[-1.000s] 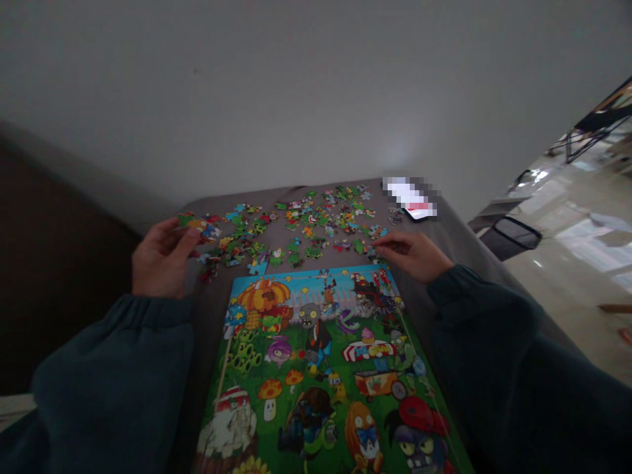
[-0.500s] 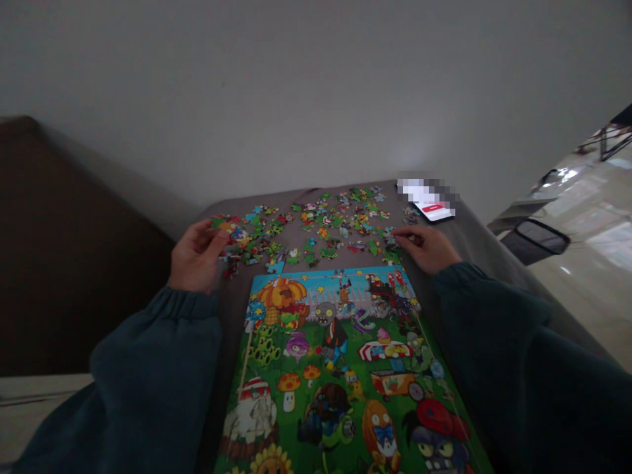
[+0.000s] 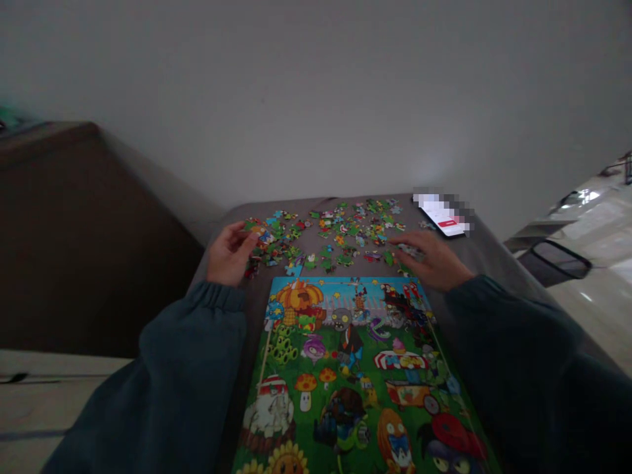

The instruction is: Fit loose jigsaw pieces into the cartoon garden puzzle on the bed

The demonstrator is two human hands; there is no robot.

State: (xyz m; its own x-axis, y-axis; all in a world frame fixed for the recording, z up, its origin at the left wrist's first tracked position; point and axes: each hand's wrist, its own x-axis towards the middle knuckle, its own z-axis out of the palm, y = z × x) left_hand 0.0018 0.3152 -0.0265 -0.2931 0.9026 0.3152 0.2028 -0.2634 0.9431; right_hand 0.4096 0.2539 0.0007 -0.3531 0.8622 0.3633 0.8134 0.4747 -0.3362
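My left hand [image 3: 230, 254] is closed, thumb against fingers, on a puzzle piece [image 3: 263, 235] with orange and blue print at the left end of the loose pieces. Over the right end of these loose puzzle pieces [image 3: 340, 241] my right hand [image 3: 434, 259] reaches with thumb and fingers apart; I make out nothing held in it. Nearer to me lies the picture board [image 3: 323, 365], a large sheet printed with cartoon plants and zombies. A light blue piece [image 3: 294, 270] lies just past its top left edge.
A phone [image 3: 444, 217] with a lit screen lies at the table's back right. The grey-covered table [image 3: 486, 263] meets a wall [image 3: 316, 99] behind. To the left stands a dark brown piece of furniture [image 3: 89, 243]; shiny floor shows at the right.
The view has shifted, so everything sits further right and slightly lower. My right hand's fingers have spread from a pinch at the pieces. My left hand keeps its grip.
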